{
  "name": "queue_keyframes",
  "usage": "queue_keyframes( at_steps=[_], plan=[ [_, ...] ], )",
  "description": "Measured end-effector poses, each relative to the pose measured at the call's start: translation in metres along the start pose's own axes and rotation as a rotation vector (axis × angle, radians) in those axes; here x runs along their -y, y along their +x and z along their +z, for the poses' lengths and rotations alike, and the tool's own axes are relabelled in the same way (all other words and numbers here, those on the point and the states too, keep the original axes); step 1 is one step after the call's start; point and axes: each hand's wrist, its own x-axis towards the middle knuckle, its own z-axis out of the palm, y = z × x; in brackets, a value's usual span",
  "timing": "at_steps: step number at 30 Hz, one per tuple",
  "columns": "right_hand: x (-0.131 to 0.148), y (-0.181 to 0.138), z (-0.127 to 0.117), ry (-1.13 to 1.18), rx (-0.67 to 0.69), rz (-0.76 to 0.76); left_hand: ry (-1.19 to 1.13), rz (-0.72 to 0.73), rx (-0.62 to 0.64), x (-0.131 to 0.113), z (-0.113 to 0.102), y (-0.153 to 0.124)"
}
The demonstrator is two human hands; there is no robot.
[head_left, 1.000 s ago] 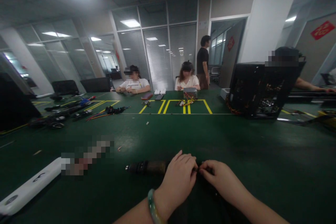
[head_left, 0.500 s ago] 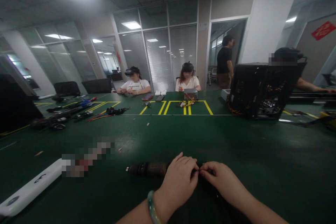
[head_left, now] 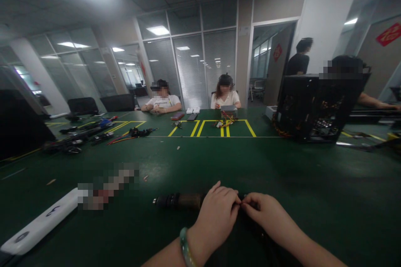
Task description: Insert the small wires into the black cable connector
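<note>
"What are your fingers up to?"

"On my right hand, the thumb and forefinger are pressed together at the tips — whether something tiny sits between them, I can't tell. They're right by the fingertips of my left hand, which arches palm down with one finger sticking up. How firmly that hand grips, I can't see."

"And what's under it?"

"A dark tool, shaped like a drill, lying on its side on the green table. My left hand covers its back part; the ribbed front, with a metal tip, points off to my left. Below my right hand it's too dim to make much out."

"Anything else close by?"

"A green bangle on my left wrist. Farther left, a long white bar with a handwritten mark; the patch at its far end is blurred out."

"And across the table?"

"Black parts and wires on the left, a grey box with coloured leads near the middle, and a big black computer case on the right. Two people in white tops sit opposite — hands up in front of them both."
</note>
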Motion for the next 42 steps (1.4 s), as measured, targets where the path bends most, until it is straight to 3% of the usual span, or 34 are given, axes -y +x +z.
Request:
queue_keyframes(
  at_steps=[7,17,27,42],
  plan=[
    [-0.0056,0.0024,0.0013,0.021,0.002,0.008,0.063,-0.014,-0.046,0.0015,0.0018,0.0004],
    [-0.0046,0.0018,-0.0008,0.058,0.015,-0.029,0.049,0.039,-0.037,0.0002,0.0001,-0.0013],
    [-0.004,0.0008,0.0015,-0.012,-0.013,0.022,0.037,0.046,-0.017,0.0047,0.0038,-0.0011],
    [-0.0047,0.0021,-0.0008,0.061,0.017,0.017,0.032,0.012,0.005,0.0029,-0.0008,0.0003]
  ],
)
